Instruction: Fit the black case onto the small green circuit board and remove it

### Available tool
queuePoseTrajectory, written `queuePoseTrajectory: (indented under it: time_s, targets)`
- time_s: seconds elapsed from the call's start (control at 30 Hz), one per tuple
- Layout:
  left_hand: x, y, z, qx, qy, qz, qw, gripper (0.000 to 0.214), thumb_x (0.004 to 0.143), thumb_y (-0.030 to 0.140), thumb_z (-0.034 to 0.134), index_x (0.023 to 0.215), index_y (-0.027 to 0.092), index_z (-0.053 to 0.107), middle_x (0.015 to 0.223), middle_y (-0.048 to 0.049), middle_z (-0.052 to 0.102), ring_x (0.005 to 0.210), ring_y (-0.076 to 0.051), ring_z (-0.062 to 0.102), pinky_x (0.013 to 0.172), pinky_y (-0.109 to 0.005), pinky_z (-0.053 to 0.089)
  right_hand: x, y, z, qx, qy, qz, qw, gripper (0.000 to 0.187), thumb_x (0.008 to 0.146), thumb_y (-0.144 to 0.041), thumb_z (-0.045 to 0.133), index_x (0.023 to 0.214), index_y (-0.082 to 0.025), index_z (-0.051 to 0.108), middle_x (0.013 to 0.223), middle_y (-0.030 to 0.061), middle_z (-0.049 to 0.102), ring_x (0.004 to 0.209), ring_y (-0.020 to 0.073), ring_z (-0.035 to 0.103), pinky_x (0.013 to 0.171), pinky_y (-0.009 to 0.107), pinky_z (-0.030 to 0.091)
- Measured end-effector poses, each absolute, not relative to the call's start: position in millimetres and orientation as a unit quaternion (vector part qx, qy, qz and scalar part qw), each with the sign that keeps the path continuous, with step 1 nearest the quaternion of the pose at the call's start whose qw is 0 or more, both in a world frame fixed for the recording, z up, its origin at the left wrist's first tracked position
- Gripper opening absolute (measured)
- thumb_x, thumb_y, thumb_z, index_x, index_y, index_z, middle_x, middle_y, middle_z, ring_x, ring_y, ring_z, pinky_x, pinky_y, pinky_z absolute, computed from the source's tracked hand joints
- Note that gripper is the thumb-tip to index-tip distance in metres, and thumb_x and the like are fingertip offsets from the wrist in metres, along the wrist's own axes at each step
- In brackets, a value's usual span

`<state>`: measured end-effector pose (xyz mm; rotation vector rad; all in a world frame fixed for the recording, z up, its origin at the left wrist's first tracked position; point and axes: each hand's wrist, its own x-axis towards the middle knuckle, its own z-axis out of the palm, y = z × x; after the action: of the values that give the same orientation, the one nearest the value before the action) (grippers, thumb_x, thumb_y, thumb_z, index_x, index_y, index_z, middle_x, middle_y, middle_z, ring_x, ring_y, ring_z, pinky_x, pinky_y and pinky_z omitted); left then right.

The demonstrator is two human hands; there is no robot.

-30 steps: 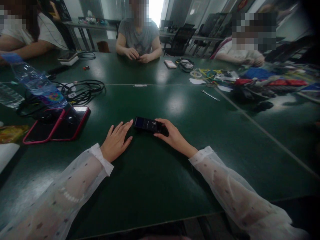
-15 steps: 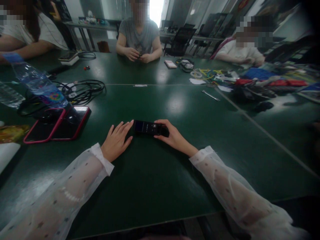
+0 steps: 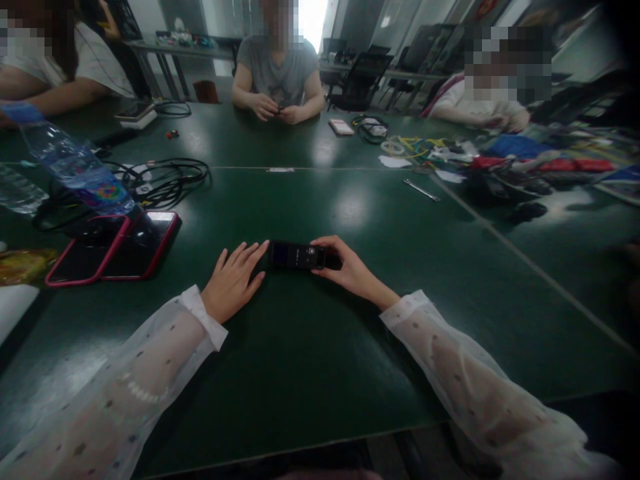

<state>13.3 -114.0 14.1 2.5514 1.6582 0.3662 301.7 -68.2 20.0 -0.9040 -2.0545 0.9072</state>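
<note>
A small black device with a lit screen (image 3: 295, 255) lies lengthwise on the green tabletop in front of me; its exact kind I cannot make out. My right hand (image 3: 347, 267) holds its right end, thumb on the near edge and fingers on the far edge. Fingers spread, my left hand (image 3: 233, 280) rests flat on the table. Its index fingertip is at the device's left end, touching or very close to it. Sheer white sleeves cover both arms.
Two phones in red-pink cases (image 3: 143, 247) lie at left, by a tilted plastic bottle (image 3: 80, 163) and coiled black cables (image 3: 175, 180). A wrench (image 3: 421, 190) lies right of centre, before a heap of cables and tools (image 3: 540, 163). Several people sit around the table (image 3: 300, 373).
The black device has shifted slightly to the right. My right hand has moved a little to the right as well, its fingers nearer the device's right end. My left hand has stayed in place.
</note>
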Motion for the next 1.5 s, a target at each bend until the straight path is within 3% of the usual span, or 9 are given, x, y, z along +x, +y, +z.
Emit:
queuePoseTrajectory:
  time_s: [0.47, 1.5]
  targets:
    - [13.2, -114.0, 14.9, 0.833, 0.540, 0.114, 0.038, 0.060, 0.102, 0.036, 0.037, 0.156, 0.026, 0.014, 0.155, -0.0077, 0.038, 0.144, -0.031, 0.031, 0.114, -0.058, 0.027, 304.8, -63.6, 18.3, -0.335, -0.762, 0.420, 0.361, 0.049, 0.079, -0.023, 0.073, 0.122, -0.029, 0.052, 0.120, 0.0036, 0.061, 0.116, 0.0243, 0.060, 0.103, 0.051, 0.046]
    - [12.3, -113.8, 14.1, 0.833, 0.543, 0.101, 0.031, 0.058, 0.103, 0.040, 0.035, 0.156, 0.021, 0.018, 0.155, -0.0083, 0.038, 0.144, -0.029, 0.030, 0.116, -0.056, 0.026, 302.6, -68.5, 16.2, -0.370, -0.780, 0.362, 0.351, 0.051, 0.081, -0.028, 0.071, 0.126, -0.030, 0.046, 0.122, 0.0051, 0.057, 0.112, 0.0249, 0.058, 0.099, 0.049, 0.047]
